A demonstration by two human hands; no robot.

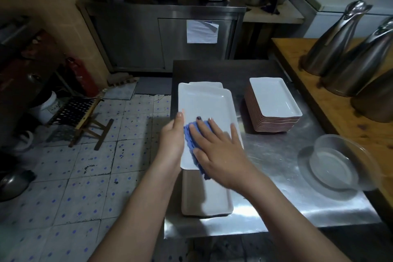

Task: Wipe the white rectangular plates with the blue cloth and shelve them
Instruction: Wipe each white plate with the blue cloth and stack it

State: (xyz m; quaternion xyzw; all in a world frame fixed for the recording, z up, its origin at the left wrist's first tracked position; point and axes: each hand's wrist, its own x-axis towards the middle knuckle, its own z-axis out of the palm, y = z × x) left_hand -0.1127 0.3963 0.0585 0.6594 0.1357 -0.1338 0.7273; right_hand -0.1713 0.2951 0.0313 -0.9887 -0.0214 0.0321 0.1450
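While the white plate [208,102] is gripped at its left edge by the left hand [172,136], the blue cloth [188,134] is pressed on it by the right hand [219,155] with straight fingers [204,130]. The plate is held over another plate [208,200] on the table [276,155].

On the bench [276,155], a plate [204,104] lay at the left edge over other plates, with a cloth [191,136] on it. A stack [274,100] stood to its right, and a bowl [331,166] sat nearer, further right.
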